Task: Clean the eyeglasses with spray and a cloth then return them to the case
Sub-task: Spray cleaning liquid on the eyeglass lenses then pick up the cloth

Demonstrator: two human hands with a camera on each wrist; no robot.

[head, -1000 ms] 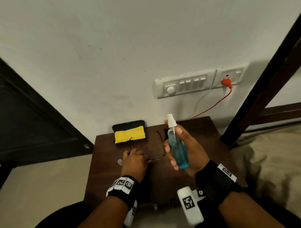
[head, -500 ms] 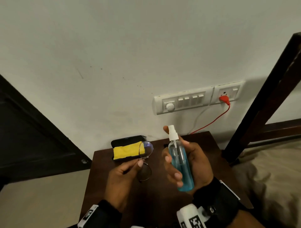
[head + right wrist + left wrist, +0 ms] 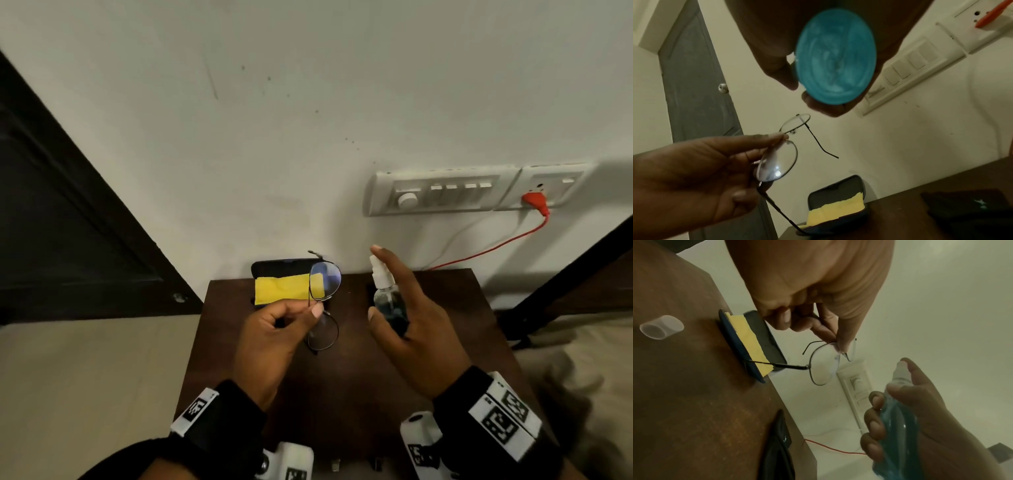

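A dark wooden desk [image 3: 346, 377] stands against a pale wall at the lower centre of the head view. Above it, left of centre, the left hand [image 3: 274, 337] is raised with thumb and curled fingers [image 3: 317, 311] pinching the eyeglasses [image 3: 323, 305] at the bridge, while the right hand [image 3: 411, 329] beside it wraps a spray bottle [image 3: 388, 301] of blue liquid, index finger on the nozzle. At the desk's back edge the case [image 3: 274, 266] lies open, a yellow cloth [image 3: 281, 289] inside.
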